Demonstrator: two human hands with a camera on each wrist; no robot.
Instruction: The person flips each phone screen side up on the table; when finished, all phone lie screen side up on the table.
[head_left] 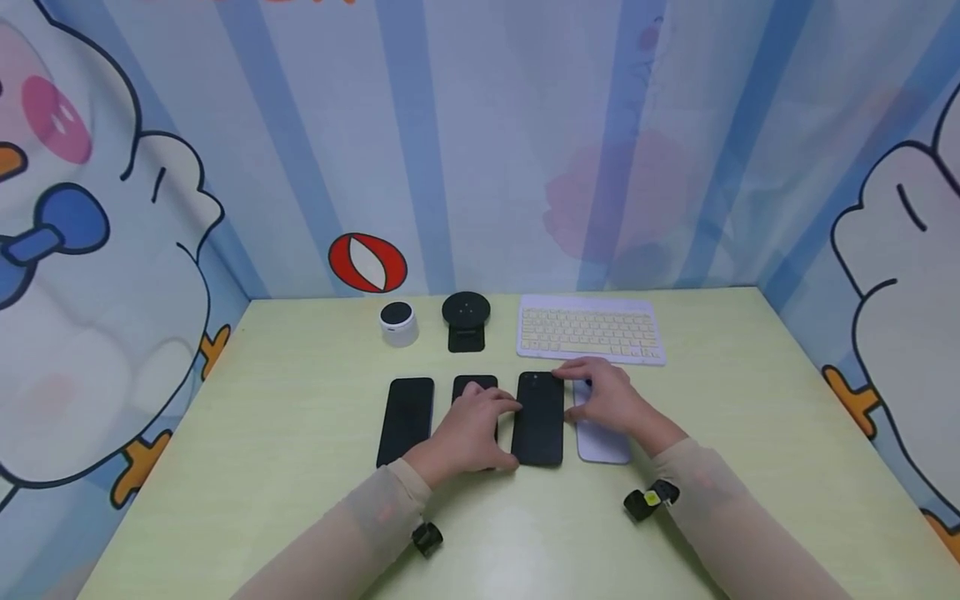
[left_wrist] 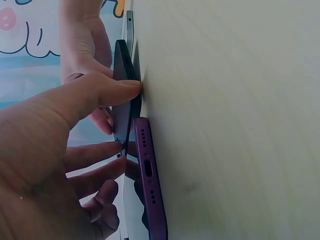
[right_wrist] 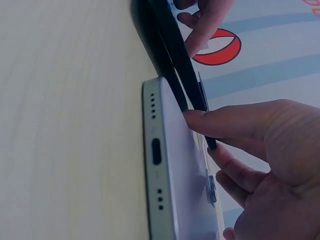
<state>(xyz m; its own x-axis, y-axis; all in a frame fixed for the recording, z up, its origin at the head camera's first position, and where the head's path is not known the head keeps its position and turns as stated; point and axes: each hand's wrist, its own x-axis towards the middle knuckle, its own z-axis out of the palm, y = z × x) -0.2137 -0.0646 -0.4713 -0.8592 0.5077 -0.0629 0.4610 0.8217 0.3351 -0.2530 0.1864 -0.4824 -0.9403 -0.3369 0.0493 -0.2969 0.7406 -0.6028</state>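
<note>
Pale tabletop (head_left: 300,358). Black phone (head_left: 537,425), edges gripped by fingers of left hand (head_left: 471,427) and right hand (head_left: 606,400), presumably for balance.

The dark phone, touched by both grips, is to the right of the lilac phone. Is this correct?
Not quite: the head view shows the dark phone to the left of the lilac phone, not to the right. The left grip and the right grip do both touch the dark phone, as you say.
</note>
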